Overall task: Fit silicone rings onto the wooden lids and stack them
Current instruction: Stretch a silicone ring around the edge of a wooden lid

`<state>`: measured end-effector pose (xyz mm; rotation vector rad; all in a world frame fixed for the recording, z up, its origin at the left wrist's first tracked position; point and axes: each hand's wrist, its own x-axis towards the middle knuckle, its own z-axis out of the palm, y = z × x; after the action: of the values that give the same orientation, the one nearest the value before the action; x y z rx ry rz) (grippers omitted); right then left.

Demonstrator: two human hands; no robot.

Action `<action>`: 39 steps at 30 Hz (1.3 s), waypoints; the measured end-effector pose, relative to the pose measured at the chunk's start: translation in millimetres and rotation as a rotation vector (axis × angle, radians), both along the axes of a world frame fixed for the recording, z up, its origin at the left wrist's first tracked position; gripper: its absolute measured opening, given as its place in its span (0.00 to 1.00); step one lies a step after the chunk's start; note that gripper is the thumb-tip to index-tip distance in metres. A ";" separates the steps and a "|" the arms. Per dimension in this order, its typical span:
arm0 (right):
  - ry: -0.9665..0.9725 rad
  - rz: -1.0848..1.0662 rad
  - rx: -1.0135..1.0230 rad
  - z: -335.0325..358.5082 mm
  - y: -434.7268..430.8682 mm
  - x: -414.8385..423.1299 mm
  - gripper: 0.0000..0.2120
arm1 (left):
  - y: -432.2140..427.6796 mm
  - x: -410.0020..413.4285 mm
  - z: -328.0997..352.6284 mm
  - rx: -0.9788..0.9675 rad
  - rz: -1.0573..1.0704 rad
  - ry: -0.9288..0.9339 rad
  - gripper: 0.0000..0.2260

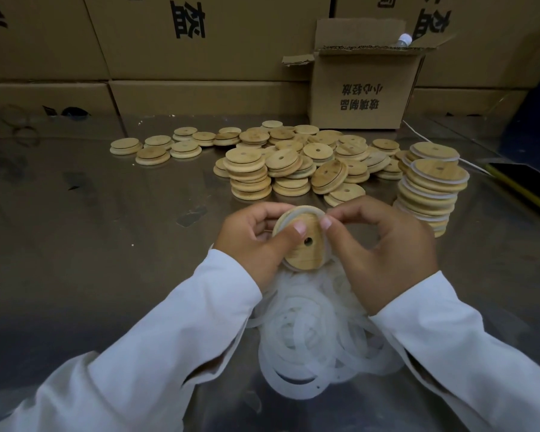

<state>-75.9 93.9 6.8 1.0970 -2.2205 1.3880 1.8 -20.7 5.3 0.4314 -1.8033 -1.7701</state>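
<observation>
I hold a round wooden lid (306,247) with a small centre hole upright above the table. My left hand (250,241) grips its left rim, thumb on the face. My right hand (384,247) pinches the translucent silicone ring (303,209) against the lid's upper right edge; the ring arcs over the top rim. Beneath my wrists lies a heap of loose white silicone rings (312,341). A pile of bare wooden lids (293,163) sits behind my hands. To the right stands a leaning stack of lids with rings fitted (430,185).
The work surface is shiny metal (91,244). An open cardboard box (362,88) stands at the back right, with a wall of large cartons (184,42) behind. A few single lids (156,148) lie scattered at the back left. A yellow-edged dark object (524,185) lies at the far right.
</observation>
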 end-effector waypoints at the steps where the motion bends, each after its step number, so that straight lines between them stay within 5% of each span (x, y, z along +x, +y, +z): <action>1: 0.016 -0.009 0.022 -0.5 0.0 0.2 0.04 | -0.4 0.4 0.2 -0.010 -0.007 -0.007 0.07; 16: 0.036 0.086 0.011 8.3 0.6 -6.5 0.04 | -7.2 1.8 4.1 -0.105 -0.110 -0.038 0.06; 25: -0.092 0.131 0.003 8.3 1.6 -11.5 0.08 | -14.7 4.9 9.1 -0.348 -0.089 -0.007 0.08; 39: -0.048 0.102 -0.059 -4.3 -3.4 -4.2 0.03 | -10.1 2.3 2.8 -0.013 0.033 0.007 0.04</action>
<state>-80.1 90.5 2.5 1.1833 -2.1685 1.5262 4.0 -30.8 8.1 0.4471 -1.7918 -1.7353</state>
